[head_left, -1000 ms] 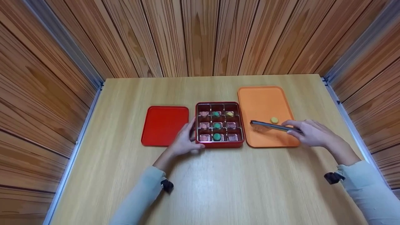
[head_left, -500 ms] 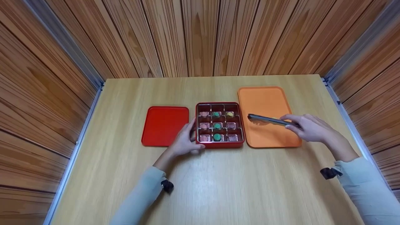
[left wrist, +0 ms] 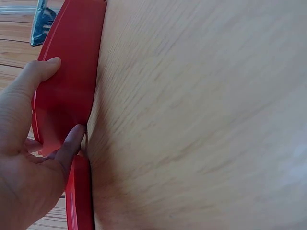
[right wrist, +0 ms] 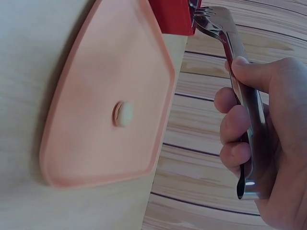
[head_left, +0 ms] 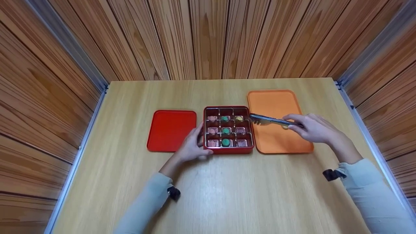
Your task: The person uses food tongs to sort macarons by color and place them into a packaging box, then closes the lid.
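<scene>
My left hand (head_left: 191, 146) grips the near left corner of a red box (head_left: 229, 151), thumb on its front wall and fingers along its side. A clear divided insert holds pink macarons (head_left: 213, 131) in the left column, green macarons (head_left: 225, 142) in the middle one and a yellow macaron (head_left: 239, 118) at the far right. My right hand (head_left: 312, 128) holds metal tongs (head_left: 271, 120). Their fork-like tips are right at the box's right rim, beside the yellow macaron. Another yellow macaron (right wrist: 123, 114) lies on the orange tray (right wrist: 91, 143), partly behind the tongs in the head view.
A flat red lid (head_left: 171, 130) lies on the wooden table (head_left: 227, 195) left of the box, close to my left hand. The orange tray stands right beside the box. Wood-panelled walls (head_left: 208, 39) enclose the table at the back and sides.
My right hand has carried the tongs left and slightly away from me, from over the tray to the box's right rim. My left hand and the box have stayed in place.
</scene>
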`<state>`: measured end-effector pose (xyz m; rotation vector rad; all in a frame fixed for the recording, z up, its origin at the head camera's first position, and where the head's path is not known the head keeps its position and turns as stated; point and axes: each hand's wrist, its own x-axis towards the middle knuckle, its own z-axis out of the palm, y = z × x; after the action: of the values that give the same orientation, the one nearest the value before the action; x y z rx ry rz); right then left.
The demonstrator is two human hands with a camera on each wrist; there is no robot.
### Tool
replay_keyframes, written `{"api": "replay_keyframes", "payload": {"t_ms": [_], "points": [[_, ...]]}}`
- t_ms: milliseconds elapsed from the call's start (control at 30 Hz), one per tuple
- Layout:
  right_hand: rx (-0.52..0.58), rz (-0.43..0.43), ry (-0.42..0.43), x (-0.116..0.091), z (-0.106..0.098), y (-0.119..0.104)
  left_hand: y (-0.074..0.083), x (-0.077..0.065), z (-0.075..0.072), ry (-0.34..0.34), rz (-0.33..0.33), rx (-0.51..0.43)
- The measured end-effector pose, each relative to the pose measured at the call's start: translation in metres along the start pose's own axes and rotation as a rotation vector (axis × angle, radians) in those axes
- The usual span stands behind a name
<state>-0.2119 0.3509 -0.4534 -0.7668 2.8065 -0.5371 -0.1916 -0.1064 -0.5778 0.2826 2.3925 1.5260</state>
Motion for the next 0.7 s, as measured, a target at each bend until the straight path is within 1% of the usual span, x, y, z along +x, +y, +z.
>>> {"api": "replay_keyframes", "payload": {"t_ms": [300, 533, 700], "points": [[0.045, 0.036, -0.060, 0.015, 0.005, -0.014, 0.001, 0.000, 0.000, 0.002, 0.006, 0.008], [-0.001, -0.029, -0.033, 0.024, 0.009, -0.022, 0.000, 0.000, -0.001, -0.004, 0.017, -0.005], [-0.007, -0.027, -0.045, 0.028, 0.013, -0.027, 0.000, 0.000, -0.001, -0.001, 0.018, -0.001]]}}
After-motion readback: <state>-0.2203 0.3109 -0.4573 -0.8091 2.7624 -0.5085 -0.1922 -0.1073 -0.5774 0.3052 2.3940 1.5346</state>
